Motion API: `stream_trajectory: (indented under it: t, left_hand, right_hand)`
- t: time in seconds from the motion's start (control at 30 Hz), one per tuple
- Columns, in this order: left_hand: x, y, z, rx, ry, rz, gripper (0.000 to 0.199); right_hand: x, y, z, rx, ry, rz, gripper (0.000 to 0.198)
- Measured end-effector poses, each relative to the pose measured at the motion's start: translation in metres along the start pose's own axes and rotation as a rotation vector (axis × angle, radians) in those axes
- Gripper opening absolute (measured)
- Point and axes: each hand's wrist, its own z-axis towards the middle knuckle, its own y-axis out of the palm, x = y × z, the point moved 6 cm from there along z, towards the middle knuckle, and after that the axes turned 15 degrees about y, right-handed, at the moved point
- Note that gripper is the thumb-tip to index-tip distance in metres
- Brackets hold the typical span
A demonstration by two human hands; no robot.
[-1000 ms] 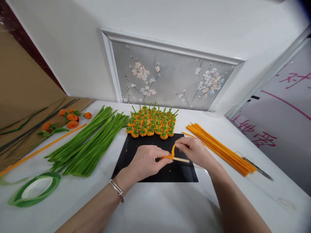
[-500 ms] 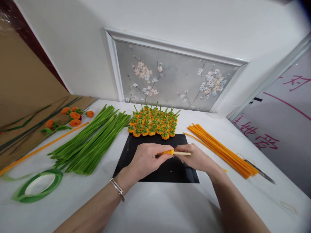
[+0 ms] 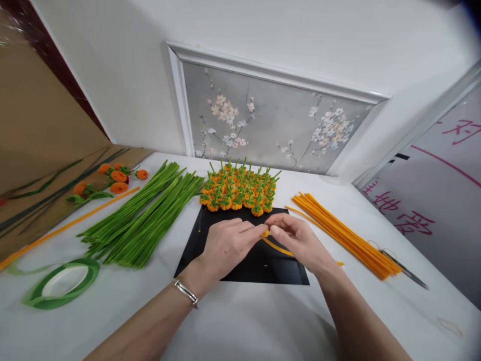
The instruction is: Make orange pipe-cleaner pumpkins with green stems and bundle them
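Over the black mat [image 3: 240,273], my left hand [image 3: 228,246] is closed with its fingertips pinching a small orange pipe cleaner coil [image 3: 265,233]. My right hand [image 3: 302,241] meets it from the right, thumb and index finger closed at the same coil. A loose orange tail [image 3: 278,247] curves from the coil beneath my right hand. Just beyond the mat's far part stand rows of orange pipe cleaner flower heads [image 3: 238,190] with green stems pointing up. My fingers hide most of the coil, and no wooden stick shows.
Green pipe cleaners [image 3: 146,220] lie in a bundle at left, near a roll of green tape [image 3: 92,278] and finished orange flowers [image 3: 118,176]. To the right are an orange pipe cleaner bundle [image 3: 345,235] and scissors [image 3: 413,277]. A framed floral panel [image 3: 270,115] stands behind.
The wooden stick that stuck out from the orange coil between my hands is out of sight. My right hand has moved its fingertips up against the coil, and an orange tail now shows below.
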Motion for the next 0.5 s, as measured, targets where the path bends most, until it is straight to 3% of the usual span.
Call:
stream_trajectory:
  t: [0.13, 0.27, 0.5]
  left_hand:
    - [0.003, 0.0, 0.001, -0.008, 0.02, 0.017, 0.02]
    - [0.0, 0.003, -0.002, 0.006, -0.047, -0.044, 0.022]
    - [-0.003, 0.01, -0.001, -0.088, -0.105, -0.134, 0.024]
  right_hand:
    - [0.004, 0.01, 0.001, 0.004, 0.039, -0.014, 0.029]
    - [0.006, 0.01, 0.0, 0.05, 0.036, -0.008, 0.029]
    - [0.008, 0.007, 0.001, 0.095, 0.042, -0.103, 0.025]
